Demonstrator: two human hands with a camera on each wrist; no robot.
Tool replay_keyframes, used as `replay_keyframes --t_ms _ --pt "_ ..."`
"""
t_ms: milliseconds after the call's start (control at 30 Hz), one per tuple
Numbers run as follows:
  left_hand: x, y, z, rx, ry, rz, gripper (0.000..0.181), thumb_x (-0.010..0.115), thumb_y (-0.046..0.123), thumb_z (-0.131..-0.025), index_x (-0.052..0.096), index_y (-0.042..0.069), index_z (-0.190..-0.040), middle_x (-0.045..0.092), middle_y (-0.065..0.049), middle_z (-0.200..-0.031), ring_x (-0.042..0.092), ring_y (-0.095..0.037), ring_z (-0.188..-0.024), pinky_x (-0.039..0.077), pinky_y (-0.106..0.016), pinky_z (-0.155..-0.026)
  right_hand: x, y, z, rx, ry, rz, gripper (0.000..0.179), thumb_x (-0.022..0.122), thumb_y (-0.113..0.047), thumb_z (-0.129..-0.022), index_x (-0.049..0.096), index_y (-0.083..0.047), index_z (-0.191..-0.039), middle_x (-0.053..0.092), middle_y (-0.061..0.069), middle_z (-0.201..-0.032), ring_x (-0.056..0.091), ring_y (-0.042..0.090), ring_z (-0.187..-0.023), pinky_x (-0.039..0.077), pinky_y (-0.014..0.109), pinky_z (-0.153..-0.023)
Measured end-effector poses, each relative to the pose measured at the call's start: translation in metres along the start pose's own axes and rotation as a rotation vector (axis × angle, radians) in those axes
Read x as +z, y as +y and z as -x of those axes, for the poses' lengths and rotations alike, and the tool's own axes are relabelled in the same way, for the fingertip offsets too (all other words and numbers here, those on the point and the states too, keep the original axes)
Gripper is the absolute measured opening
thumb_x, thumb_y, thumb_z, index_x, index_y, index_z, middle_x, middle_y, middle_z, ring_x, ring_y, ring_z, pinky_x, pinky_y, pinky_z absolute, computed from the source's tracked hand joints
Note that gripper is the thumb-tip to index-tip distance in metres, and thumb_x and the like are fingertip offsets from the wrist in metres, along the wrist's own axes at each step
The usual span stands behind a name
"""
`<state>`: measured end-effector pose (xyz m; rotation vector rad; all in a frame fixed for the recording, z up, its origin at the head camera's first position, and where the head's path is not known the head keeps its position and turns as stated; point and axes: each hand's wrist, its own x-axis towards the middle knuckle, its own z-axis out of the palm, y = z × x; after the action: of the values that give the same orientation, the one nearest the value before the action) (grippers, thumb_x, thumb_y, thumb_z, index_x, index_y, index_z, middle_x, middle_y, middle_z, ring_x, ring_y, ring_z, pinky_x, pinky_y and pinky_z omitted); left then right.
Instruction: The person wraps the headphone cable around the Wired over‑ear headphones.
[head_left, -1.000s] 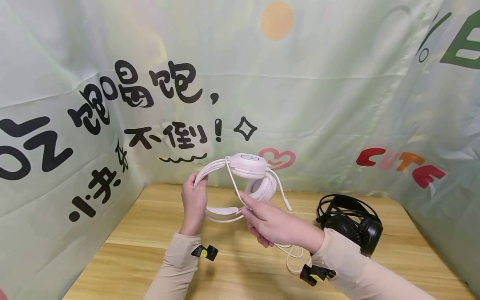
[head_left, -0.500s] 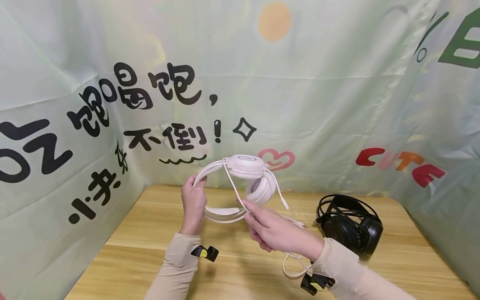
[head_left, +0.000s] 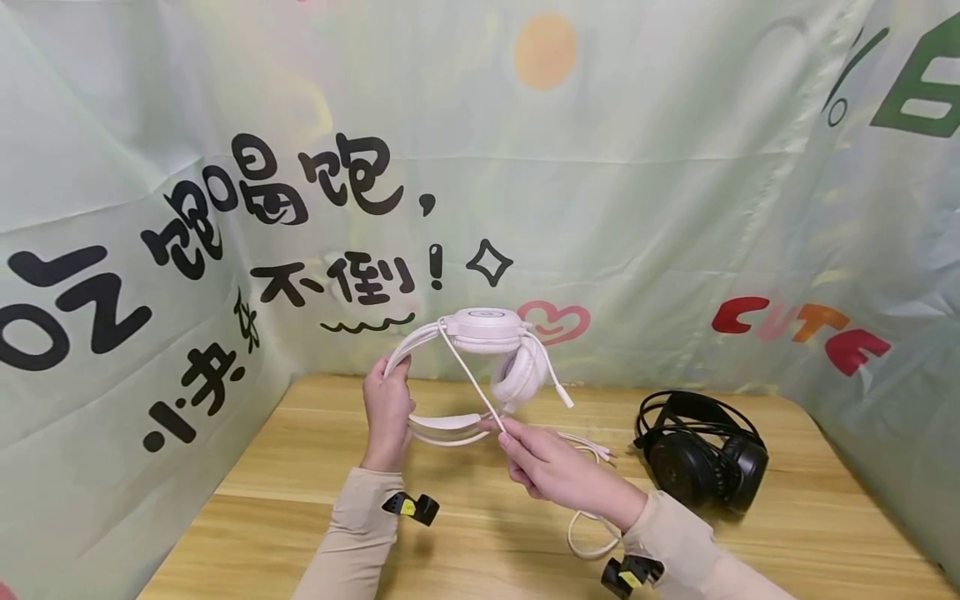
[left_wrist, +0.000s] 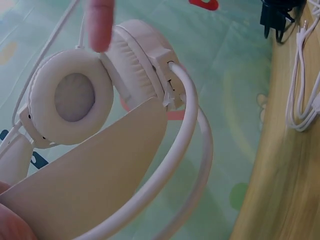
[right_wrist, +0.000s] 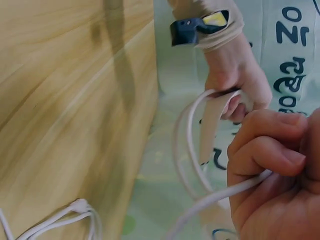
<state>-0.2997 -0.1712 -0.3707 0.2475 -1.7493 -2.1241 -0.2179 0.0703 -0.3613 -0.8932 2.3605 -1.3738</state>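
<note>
A white headset (head_left: pixel 487 329) is held up over the table, and my left hand (head_left: pixel 386 417) grips its headband at the left. Two padded ear cups (left_wrist: pixel 75 97) and the wide inner strap (left_wrist: pixel 100 170) show in the left wrist view. A thin microphone boom (head_left: pixel 564 395) hangs down from the upper cup. My right hand (head_left: pixel 558 467) pinches the white cable (head_left: pixel 472 377), drawn straight from that cup down to the fingers. In the right wrist view the cable (right_wrist: pixel 220 196) runs into my curled fingers (right_wrist: pixel 265 155).
Black headphones (head_left: pixel 682 462) with their cord bundled round them lie on the wooden table (head_left: pixel 285 483) at the right. The rest of the white cable lies looped on the table, its loop (head_left: pixel 588 555) beside my right wrist. A printed cloth (head_left: pixel 637 217) stands behind and on both sides.
My right hand has drawn the cable a little down and right, so it stretches longer from the ear cup. The ear cups have tilted slightly; my left hand keeps its grip.
</note>
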Motion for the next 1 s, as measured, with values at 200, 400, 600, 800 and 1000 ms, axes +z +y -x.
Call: replay_keyframes --t_ms 200,400,600,800,1000 --pt "-0.004 -0.002 -0.002 -0.028 0.006 0.063 0.02 0.053 0.018 -0.111 0.067 0.004 -0.115 0.043 0.007 -0.079 0.037 -0.003 -0.057 0.034 -0.015 -0.046 0.001 0.018 0.0 -0.006 -0.012 -0.009 0.042 0.033 -0.023 -0.119 0.058 -0.005 -0.147 0.047 -0.005 -0.068 0.041 0.003 -0.052 0.039 0.019 -0.048" --pt "-0.006 -0.001 -0.004 -0.024 0.0 0.066 0.021 0.054 0.02 -0.111 0.068 0.005 -0.116 0.042 0.008 -0.078 0.037 -0.002 -0.057 0.034 -0.015 -0.046 -0.001 0.027 0.002 0.005 0.002 -0.03 0.041 0.032 -0.021 -0.119 0.058 -0.003 -0.145 0.046 -0.004 -0.07 0.039 0.003 -0.053 0.036 0.016 -0.048" --pt "-0.008 -0.001 -0.004 -0.04 -0.018 0.084 0.023 0.052 0.018 -0.112 0.068 0.004 -0.12 0.041 0.007 -0.078 0.035 -0.002 -0.054 0.033 -0.015 -0.046 -0.003 0.033 0.005 0.022 0.008 -0.048 0.041 0.033 -0.021 -0.119 0.059 0.0 -0.142 0.047 -0.003 -0.072 0.039 0.003 -0.055 0.036 0.016 -0.048" --pt "-0.01 0.001 -0.005 -0.043 -0.023 0.108 0.024 0.052 0.016 -0.112 0.068 0.003 -0.124 0.042 0.008 -0.078 0.034 0.0 -0.051 0.032 -0.014 -0.044 -0.006 0.04 0.01 0.017 0.016 -0.035 0.04 0.034 -0.021 -0.119 0.06 0.001 -0.14 0.047 -0.002 -0.072 0.041 0.002 -0.055 0.037 0.017 -0.047" --pt "-0.011 0.004 -0.005 -0.046 -0.035 0.128 0.018 0.053 0.018 -0.112 0.067 0.007 -0.115 0.042 0.009 -0.076 0.033 0.0 -0.051 0.032 -0.014 -0.044 -0.009 0.047 0.016 -0.004 0.022 -0.013 0.039 0.036 -0.021 -0.119 0.063 0.001 -0.135 0.046 -0.005 -0.07 0.041 0.0 -0.054 0.037 0.016 -0.047"
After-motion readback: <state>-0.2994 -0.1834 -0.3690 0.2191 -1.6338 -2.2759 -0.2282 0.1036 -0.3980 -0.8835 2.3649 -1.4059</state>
